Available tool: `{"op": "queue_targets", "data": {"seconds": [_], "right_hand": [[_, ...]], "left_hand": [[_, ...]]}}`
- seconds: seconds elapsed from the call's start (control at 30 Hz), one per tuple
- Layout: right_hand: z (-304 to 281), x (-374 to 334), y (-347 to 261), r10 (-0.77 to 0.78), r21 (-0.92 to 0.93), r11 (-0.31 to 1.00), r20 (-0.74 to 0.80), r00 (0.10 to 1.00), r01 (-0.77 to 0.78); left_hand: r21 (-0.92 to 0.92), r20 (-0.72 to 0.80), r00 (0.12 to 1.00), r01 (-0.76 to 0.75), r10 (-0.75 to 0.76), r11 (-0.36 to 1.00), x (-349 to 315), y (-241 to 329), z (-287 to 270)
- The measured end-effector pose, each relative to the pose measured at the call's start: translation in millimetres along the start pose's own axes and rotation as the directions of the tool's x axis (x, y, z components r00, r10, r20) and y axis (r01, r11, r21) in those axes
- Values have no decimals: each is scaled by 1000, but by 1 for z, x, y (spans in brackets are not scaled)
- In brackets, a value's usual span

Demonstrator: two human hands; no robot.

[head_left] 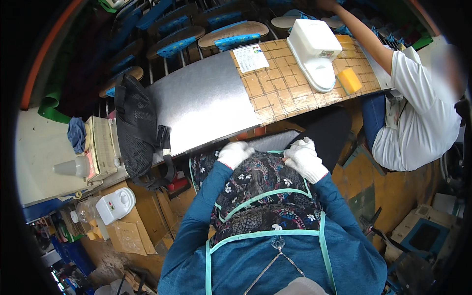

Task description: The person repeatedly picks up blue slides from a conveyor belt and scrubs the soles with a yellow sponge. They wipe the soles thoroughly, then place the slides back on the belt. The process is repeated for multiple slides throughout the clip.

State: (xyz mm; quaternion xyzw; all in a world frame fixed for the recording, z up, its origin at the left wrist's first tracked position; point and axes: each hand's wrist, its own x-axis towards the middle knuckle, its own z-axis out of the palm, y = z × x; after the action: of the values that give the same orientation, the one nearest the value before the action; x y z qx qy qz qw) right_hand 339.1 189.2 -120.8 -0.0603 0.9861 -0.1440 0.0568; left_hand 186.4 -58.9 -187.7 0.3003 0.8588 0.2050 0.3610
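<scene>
Both my hands wear white knit gloves and rest at the far edge of my dark floral apron (265,177), over my lap. My left hand (236,155) lies palm down on the cloth by the table edge, its fingertips hidden from me. Curled against the apron's right side is my right hand (304,160), fingers bent inward; whatever may be inside is hidden. Between the hands, just past the mint trim, shows a grey ribbed surface (276,141). On the table ahead stands a white plastic dispenser-like item (314,51) with a rounded base, touched by neither hand.
A yellow block (349,80) sits beside the dispenser-like item on the cardboard-covered tabletop (275,93). A printed sheet (250,57) lies there too. A black mesh bag (135,128) hangs over the table's left part. A co-worker in a white shirt (418,113) sits at the right, arm stretched forward.
</scene>
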Motion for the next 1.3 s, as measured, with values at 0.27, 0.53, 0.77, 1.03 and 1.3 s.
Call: {"op": "queue_targets", "data": {"seconds": [0.27, 0.53, 0.77, 1.03, 1.3], "right_hand": [[36, 75, 42, 324, -5, 946, -68, 944, -325], [92, 138, 87, 224, 3, 974, 106, 969, -226], [72, 185, 88, 265, 48, 960, 174, 948, -277], [37, 240, 100, 314, 74, 938, 231, 921, -339], [38, 237, 100, 287, 104, 940, 276, 917, -325]], "left_hand": [[21, -204, 979, 4, 0, 1000, 48, -44, -12], [-76, -237, 963, 114, -129, 991, 47, -22, -34], [-217, -334, 919, 140, -208, 966, 61, -3, -90], [-322, -399, 867, 173, -299, 931, 87, 24, -189], [-311, -394, 865, 192, -310, 931, 75, 15, -174]]}}
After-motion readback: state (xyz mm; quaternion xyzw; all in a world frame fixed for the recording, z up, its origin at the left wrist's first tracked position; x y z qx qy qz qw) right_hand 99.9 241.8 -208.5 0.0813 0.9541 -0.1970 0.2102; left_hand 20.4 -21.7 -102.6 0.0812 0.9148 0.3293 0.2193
